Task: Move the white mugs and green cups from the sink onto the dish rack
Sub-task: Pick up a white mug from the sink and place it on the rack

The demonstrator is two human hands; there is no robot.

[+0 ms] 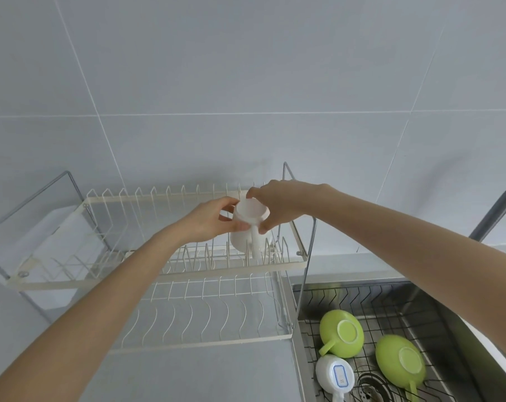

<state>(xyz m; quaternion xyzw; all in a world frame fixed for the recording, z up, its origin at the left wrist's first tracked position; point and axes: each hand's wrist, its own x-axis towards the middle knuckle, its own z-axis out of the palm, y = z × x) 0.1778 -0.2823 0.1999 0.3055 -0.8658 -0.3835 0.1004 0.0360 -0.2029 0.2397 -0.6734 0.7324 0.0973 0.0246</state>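
Observation:
A white mug [244, 227] is held upside down over the right end of the upper tier of the cream wire dish rack [159, 278], its handle pointing toward me. My left hand [214, 220] grips its left side and my right hand [277, 203] grips its base from the right. In the sink [472, 323] at the lower right lie two green cups, one at the left [341, 333] and one at the right [400, 362], both upside down. A second white mug [334, 377] with a blue label on its base sits below the left green cup.
The rack has a lower tier [205, 317] with curved wires. A white tray [57, 242] sits behind the rack's left end. A black wire grid lines the sink bottom near the drain [373, 388]. A dark faucet arm [495, 210] rises at the right. Grey tiled wall behind.

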